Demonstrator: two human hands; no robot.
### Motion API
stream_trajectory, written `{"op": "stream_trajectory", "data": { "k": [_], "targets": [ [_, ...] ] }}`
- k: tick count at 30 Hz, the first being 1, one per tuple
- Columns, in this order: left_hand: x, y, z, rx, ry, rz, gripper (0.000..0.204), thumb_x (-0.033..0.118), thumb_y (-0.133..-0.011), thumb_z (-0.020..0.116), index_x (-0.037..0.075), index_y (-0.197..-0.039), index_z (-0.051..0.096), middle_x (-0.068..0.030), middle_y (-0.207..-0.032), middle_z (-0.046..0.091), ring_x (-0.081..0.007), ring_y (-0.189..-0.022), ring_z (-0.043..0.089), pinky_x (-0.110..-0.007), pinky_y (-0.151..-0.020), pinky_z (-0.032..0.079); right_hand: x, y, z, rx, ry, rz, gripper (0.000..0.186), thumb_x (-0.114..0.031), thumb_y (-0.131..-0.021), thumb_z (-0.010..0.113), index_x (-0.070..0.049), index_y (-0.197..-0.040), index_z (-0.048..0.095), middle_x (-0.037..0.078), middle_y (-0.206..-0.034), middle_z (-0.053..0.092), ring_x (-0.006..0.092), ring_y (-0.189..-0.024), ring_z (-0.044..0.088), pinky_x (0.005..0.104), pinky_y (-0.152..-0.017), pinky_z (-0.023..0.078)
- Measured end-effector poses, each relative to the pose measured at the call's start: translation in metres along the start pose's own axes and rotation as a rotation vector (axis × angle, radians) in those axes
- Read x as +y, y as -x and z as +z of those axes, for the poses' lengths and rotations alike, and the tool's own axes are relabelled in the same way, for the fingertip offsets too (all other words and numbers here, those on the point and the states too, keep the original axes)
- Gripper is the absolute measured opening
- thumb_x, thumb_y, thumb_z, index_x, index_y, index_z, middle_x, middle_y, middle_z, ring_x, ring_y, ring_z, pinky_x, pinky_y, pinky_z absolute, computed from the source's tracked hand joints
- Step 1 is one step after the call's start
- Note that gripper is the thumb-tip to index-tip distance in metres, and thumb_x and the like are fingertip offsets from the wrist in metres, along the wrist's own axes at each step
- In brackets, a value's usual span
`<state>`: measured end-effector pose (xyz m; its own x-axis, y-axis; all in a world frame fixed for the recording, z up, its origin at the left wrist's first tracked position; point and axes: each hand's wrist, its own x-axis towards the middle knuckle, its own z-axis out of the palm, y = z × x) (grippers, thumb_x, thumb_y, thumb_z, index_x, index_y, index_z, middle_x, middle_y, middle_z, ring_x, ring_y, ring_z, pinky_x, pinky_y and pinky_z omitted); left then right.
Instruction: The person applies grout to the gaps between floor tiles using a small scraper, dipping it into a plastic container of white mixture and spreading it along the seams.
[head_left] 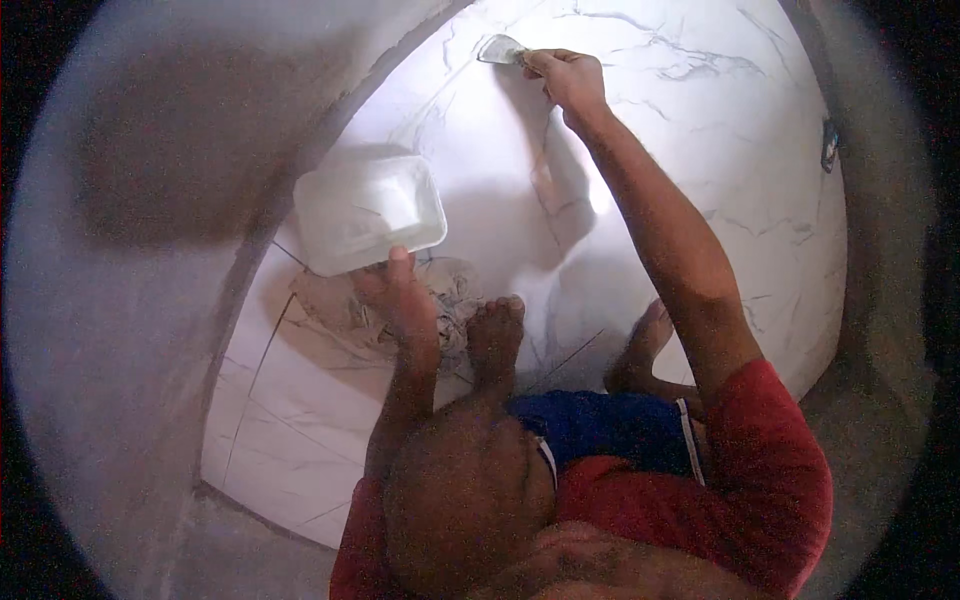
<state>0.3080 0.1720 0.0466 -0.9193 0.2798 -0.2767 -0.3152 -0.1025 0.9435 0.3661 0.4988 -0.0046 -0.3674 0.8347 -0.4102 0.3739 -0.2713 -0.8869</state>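
My left hand (402, 300) grips a white rectangular plastic tub (318, 215) by its near edge, with the thumb over the rim. The tub is tilted so its inside shows; some pale stuff seems to lie in it, but I cannot make it out. Far ahead, my right hand (574, 82) is closed on the handle of a putty knife (500, 48). Its broad blade points left and lies at or just above the white marbled tile floor (690, 150). Beneath the tub and left hand is a crumpled, pale cloth or bag (455, 285).
Grey rough walls rise on the left (130, 300) and right (890, 250). A small dark object (830, 145) sits by the right wall. My bare feet (495, 335) are on the tiles close in front of me. Thin dark joints (262, 360) run between the tiles at left.
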Motion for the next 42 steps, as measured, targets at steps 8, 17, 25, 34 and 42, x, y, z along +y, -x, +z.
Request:
{"op": "stream_trajectory", "data": {
  "k": [8,17,25,34,42],
  "targets": [
    [-0.014,0.006,-0.012,-0.083,-0.073,-0.013,0.075,0.010,-0.085,0.069,0.004,-0.147,0.029,-0.0195,-0.142,0.041,-0.0361,-0.127,0.050,-0.051,-0.101,0.052,-0.014,0.011,-0.008,0.013,0.281,-0.105,0.031,-0.026,-0.086,0.069,0.002,-0.099,0.075,0.008,-0.079,0.073,0.0135,-0.065,0.063,0.0282,-0.062,0.052],
    [-0.004,0.012,-0.006,-0.073,-0.016,0.001,0.073,0.013,-0.085,0.070,-0.009,-0.143,0.030,-0.0215,-0.139,0.045,-0.0289,-0.127,0.047,-0.043,-0.111,0.035,-0.049,0.003,-0.017,0.019,1.019,-0.780,0.029,-0.018,-0.092,0.063,-0.010,-0.120,0.068,0.011,-0.107,0.072,0.0257,-0.095,0.070,0.0353,-0.085,0.055],
    [-0.006,0.012,-0.014,-0.050,-0.059,0.056,0.075,0.017,-0.083,0.075,-0.002,-0.143,0.034,-0.0184,-0.135,0.050,-0.0291,-0.124,0.052,-0.043,-0.104,0.048,-0.057,-0.010,-0.010,-0.220,1.212,-1.050,0.032,-0.020,-0.094,0.059,-0.020,-0.125,0.065,0.002,-0.120,0.066,0.0242,-0.104,0.060,0.0363,-0.095,0.052],
    [-0.012,0.008,-0.018,-0.083,-0.011,-0.042,0.073,0.011,-0.082,0.073,0.000,-0.144,0.035,-0.0166,-0.137,0.049,-0.0294,-0.125,0.052,-0.043,-0.106,0.045,-0.063,-0.017,-0.020,-0.193,1.135,-1.036,0.027,-0.021,-0.095,0.060,-0.012,-0.120,0.066,0.009,-0.108,0.070,0.0281,-0.097,0.065,0.0402,-0.089,0.052],
    [-0.024,0.012,-0.024,-0.063,-0.065,-0.041,0.068,0.010,-0.084,0.069,-0.002,-0.143,0.036,-0.0165,-0.137,0.049,-0.0298,-0.125,0.051,-0.045,-0.107,0.043,-0.024,0.023,-0.039,-0.192,0.737,-0.661,0.028,-0.010,-0.091,0.065,-0.003,-0.118,0.066,0.015,-0.109,0.069,0.0308,-0.090,0.070,0.0370,-0.081,0.057]
  ]
}}
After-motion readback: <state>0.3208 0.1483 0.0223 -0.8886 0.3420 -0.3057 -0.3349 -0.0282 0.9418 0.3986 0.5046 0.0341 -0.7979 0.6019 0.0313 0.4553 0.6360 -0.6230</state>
